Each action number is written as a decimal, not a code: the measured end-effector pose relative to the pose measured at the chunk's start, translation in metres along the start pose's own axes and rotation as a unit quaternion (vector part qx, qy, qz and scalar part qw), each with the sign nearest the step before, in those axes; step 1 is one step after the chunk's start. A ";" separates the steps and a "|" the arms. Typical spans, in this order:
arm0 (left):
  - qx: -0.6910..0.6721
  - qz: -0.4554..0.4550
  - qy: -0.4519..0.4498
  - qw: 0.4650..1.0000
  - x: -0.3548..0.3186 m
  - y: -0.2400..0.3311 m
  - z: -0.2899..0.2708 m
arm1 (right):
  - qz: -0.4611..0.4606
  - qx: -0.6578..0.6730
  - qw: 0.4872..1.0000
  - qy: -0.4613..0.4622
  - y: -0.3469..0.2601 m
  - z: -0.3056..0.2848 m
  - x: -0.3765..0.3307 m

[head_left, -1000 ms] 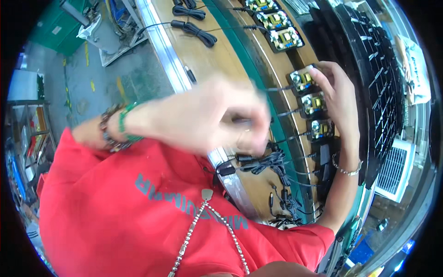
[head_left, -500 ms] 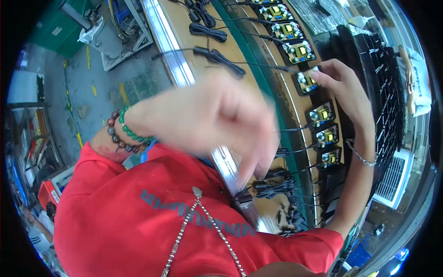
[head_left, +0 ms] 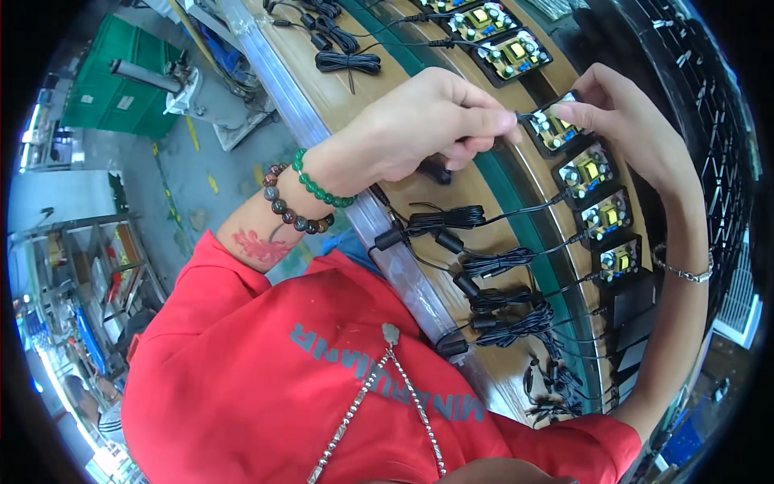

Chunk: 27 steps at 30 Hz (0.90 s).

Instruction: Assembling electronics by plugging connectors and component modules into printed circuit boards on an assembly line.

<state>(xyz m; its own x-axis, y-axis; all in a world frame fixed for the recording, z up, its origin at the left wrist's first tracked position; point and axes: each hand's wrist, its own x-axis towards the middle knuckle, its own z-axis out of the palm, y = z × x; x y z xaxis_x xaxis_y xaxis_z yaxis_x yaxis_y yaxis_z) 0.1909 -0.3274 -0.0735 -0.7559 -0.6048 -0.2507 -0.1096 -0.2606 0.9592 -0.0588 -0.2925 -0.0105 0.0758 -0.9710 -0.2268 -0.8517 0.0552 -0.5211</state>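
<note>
Circuit board in its open black case point(head_left: 556, 137) sits on the far side of the bench, in the row of similar units, between both your hands. Your right hand point(head_left: 633, 125) has it: thumb on the top near the upper edge, fingers curled round the far side. Your left hand point(head_left: 451, 125) is closed in a pinch, thumb and index together, at the black cable end point(head_left: 524, 118) where it meets the case. Exact contact there is small, partly covered by your fingertips.

Just below it in the row: three more cased boards point(head_left: 605, 216), populated side up, cables running left. Further down, dark flat panels point(head_left: 633, 303). Above, well apart: another cased board point(head_left: 513, 53), more beyond it.

Green strip point(head_left: 500, 189) runs lengthwise along the wooden bench point(head_left: 322, 93), left of the row. Coiled black cables point(head_left: 447, 218) lie across the wood below your left hand, another coil point(head_left: 347, 62) above it. Shiny edge strip point(head_left: 282, 85) on your near side.
</note>
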 end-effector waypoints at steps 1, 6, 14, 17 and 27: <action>-0.071 -0.017 -0.017 0.997 0.001 0.001 0.001 | 0.001 -0.019 1.000 0.003 0.000 0.000 0.000; -0.080 -0.043 0.004 0.996 0.001 0.009 0.015 | -0.008 -0.063 0.998 0.004 -0.008 -0.003 0.003; 0.081 -0.091 0.086 0.989 -0.001 0.023 0.051 | -0.067 -0.122 0.990 0.026 0.011 -0.004 0.013; 0.179 -0.071 0.116 0.974 0.002 0.020 0.052 | -0.054 -0.131 0.990 0.018 0.007 -0.004 0.012; 0.168 -0.158 0.068 0.971 0.004 0.038 0.049 | 0.153 -0.215 0.954 -0.140 -0.055 -0.026 -0.003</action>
<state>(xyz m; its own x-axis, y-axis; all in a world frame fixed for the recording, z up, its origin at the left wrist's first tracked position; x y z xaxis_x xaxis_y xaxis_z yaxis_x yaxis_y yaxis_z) 0.1523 -0.3022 -0.0320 -0.5603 -0.6342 -0.5327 -0.5446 -0.2025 0.8139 -0.0253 -0.2990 0.0406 -0.1260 -0.8213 -0.5564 -0.9857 0.1667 -0.0229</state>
